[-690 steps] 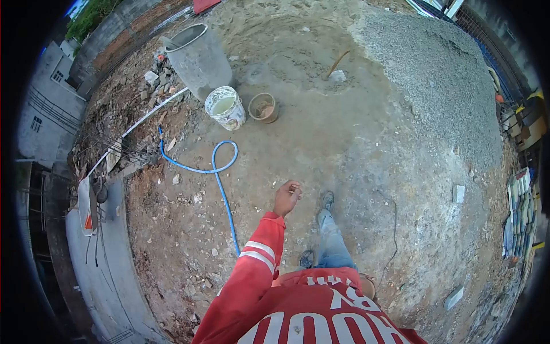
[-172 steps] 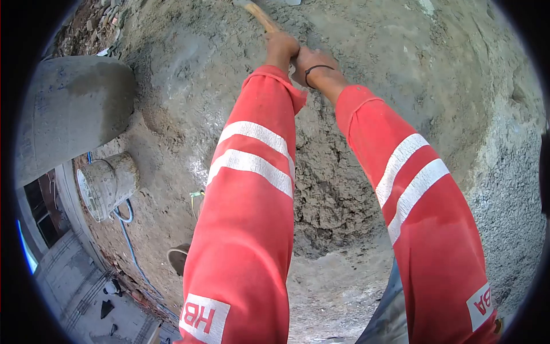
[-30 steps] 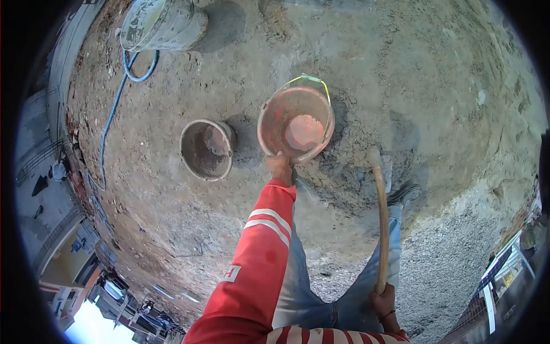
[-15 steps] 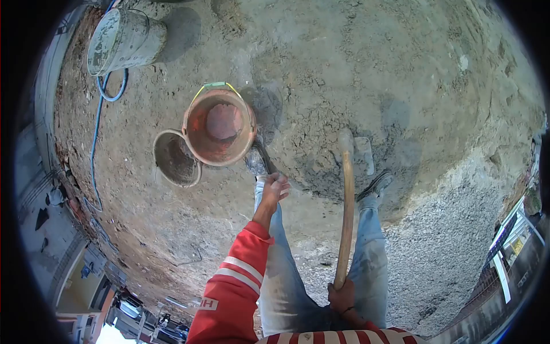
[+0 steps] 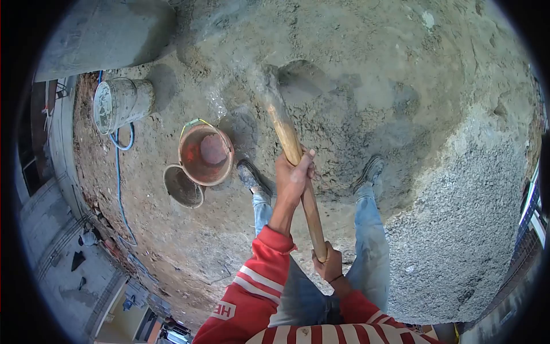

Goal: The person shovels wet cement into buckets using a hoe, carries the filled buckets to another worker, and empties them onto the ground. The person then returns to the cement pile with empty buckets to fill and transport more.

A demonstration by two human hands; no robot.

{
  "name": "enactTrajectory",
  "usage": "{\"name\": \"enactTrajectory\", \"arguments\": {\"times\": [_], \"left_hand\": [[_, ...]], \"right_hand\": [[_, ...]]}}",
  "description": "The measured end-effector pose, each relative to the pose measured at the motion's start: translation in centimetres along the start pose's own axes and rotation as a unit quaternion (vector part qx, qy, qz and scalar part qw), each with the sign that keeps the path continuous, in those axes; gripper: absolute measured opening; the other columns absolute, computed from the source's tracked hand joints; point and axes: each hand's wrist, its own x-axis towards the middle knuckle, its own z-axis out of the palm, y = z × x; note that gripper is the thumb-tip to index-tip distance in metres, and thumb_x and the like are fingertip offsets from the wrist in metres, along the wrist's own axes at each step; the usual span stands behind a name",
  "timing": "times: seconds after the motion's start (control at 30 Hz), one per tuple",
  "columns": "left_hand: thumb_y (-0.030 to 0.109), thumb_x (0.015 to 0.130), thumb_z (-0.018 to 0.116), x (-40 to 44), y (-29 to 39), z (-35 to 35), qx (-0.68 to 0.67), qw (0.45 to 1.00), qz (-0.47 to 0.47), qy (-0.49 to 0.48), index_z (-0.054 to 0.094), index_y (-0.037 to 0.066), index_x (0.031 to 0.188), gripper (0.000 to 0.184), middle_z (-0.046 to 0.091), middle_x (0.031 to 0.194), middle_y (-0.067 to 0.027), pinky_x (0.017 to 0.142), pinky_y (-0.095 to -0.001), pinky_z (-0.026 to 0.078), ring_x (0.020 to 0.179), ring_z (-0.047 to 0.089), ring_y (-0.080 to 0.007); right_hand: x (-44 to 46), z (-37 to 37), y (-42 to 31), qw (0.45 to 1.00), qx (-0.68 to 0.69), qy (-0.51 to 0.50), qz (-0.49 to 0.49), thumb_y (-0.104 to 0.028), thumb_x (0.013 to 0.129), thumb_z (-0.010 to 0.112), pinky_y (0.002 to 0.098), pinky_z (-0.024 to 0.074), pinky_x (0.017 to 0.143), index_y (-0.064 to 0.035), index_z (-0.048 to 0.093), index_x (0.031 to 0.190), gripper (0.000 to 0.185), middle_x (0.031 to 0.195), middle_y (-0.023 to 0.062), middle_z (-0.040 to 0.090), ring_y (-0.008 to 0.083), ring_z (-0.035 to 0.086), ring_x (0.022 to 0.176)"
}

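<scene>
A long wooden-handled hoe slants across the middle of the view, its mud-coated head lying at the wet grey mix on the ground. My left hand is wrapped round the middle of the handle. Lower down, near the handle's end, my right hand grips it in front of my thighs. The hoe's blade is hard to make out against the mud. Left of the hoe stand an orange bucket with a yellow-green handle and, touching it, a smaller dirty bucket. Neither hand touches these buckets.
A pale, cement-smeared bucket lies tilted at upper left, beside a blue hose. A large grey drum-like object fills the upper left corner. Gravel spreads at right. My shoes stand at the mud's edge.
My left hand has gone from empty, near my left knee, to gripping the hoe handle. The hoe head has swung up and left. The view has shifted, bringing the large grey object in.
</scene>
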Motion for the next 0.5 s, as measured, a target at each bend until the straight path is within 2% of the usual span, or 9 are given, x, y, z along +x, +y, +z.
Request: {"name": "enactTrajectory", "arguments": {"times": [0.07, 0.17, 0.23, 0.27, 0.37, 0.4, 0.47, 0.5], "left_hand": [[0.011, 0.089, 0.061, 2.6, 4.4, 0.9, 0.033, 0.992, 0.119, 0.018, 0.049, 0.004, 0.088, 0.014, 0.05, 0.066, -0.0015, 0.044, -0.0252, 0.042, 0.051, 0.049, -0.0095], [0.012, 0.09, 0.058, 9.3, 4.0, 0.7, -0.018, 0.992, 0.122, 0.006, 0.049, 0.003, 0.087, 0.013, 0.05, 0.065, -0.0017, 0.044, -0.0271, 0.045, 0.049, 0.05, -0.0105], [0.01, 0.089, 0.057, 13.8, -0.7, 0.1, 0.017, 0.992, 0.117, 0.044, 0.049, 0.001, 0.085, 0.012, 0.051, 0.063, -0.0039, 0.042, -0.0282, 0.046, 0.048, 0.051, -0.0125], [0.009, 0.088, 0.057, 15.1, -5.2, -0.4, 0.043, 0.996, 0.05, 0.06, 0.049, 0.001, 0.082, 0.013, 0.051, 0.061, -0.0048, 0.04, -0.0294, 0.045, 0.046, 0.05, -0.0141], [0.005, 0.087, 0.052, 14.3, -20.4, -1.8, 0.055, 0.983, -0.169, 0.052, 0.05, 0.001, 0.073, 0.015, 0.049, 0.056, -0.0077, 0.039, -0.0363, 0.045, 0.042, 0.05, -0.0207], [0.005, 0.087, 0.05, 12.8, -21.2, -1.8, 0.026, 0.979, -0.199, 0.031, 0.05, 0.002, 0.072, 0.015, 0.05, 0.057, -0.0079, 0.04, -0.0364, 0.045, 0.043, 0.05, -0.0207], [0.006, 0.088, 0.049, 12.3, -20.7, -1.9, -0.007, 0.974, -0.226, 0.007, 0.05, 0.003, 0.072, 0.016, 0.05, 0.057, -0.0081, 0.04, -0.0365, 0.045, 0.044, 0.05, -0.0207], [0.007, 0.089, 0.048, 12.1, -20.1, -2.2, -0.022, 0.971, -0.239, -0.001, 0.05, 0.003, 0.072, 0.018, 0.049, 0.058, -0.008, 0.04, -0.0362, 0.045, 0.044, 0.05, -0.0207]], "right_hand": [[5.7, -2.0, -4.1, 0.999, 0.017, 0.001, -0.042, -0.016, 0.076, 0.069, 0.0438, 0.0502, 0.057, -0.0041, 0.051, 0.098, 0.031, 0.069, 0.0191, 0.062, 0.0404, 0.063, 0.066], [12.6, -3.5, -7.3, 0.997, 0.039, -0.001, -0.072, -0.016, 0.075, 0.068, 0.0448, 0.0501, 0.06, -0.0023, 0.053, 0.101, 0.033, 0.069, 0.0209, 0.062, 0.0414, 0.063, 0.069], [14.6, -3.9, -5.9, 0.994, 0.013, 0.009, -0.112, -0.017, 0.075, 0.067, 0.0452, 0.0504, 0.064, -0.0006, 0.055, 0.103, 0.035, 0.075, 0.0231, 0.063, 0.0435, 0.062, 0.072], [14.0, -4.0, -4.9, 0.993, 0.004, 0.012, -0.113, -0.017, 0.075, 0.067, 0.0452, 0.0504, 0.064, -0.0006, 0.055, 0.103, 0.035, 0.075, 0.0231, 0.063, 0.0435, 0.062, 0.072], [9.2, -4.1, -3.1, 0.99, -0.109, -0.045, 0.071, -0.021, 0.076, 0.062, 0.0441, 0.052, 0.067, 0.0011, 0.055, 0.1, 0.033, 0.085, 0.0232, 0.065, 0.0431, 0.063, 0.072], [9.0, -4.7, -4.2, 0.99, -0.114, -0.04, 0.066, -0.021, 0.076, 0.062, 0.0441, 0.052, 0.067, 0.0011, 0.055, 0.1, 0.033, 0.085, 0.0232, 0.065, 0.0431, 0.063, 0.072], [8.1, -5.8, -7.4, 0.975, -0.066, -0.116, 0.177, -0.021, 0.077, 0.061, 0.0434, 0.0529, 0.061, 0.0032, 0.054, 0.098, 0.033, 0.078, 0.0218, 0.064, 0.0372, 0.066, 0.066], [7.8, -6.1, -9.7, 0.972, -0.05, -0.129, 0.191, -0.022, 0.078, 0.061, 0.0413, 0.0527, 0.055, 0.0057, 0.052, 0.095, 0.034, 0.073, 0.0208, 0.063, 0.0316, 0.066, 0.059]]}}
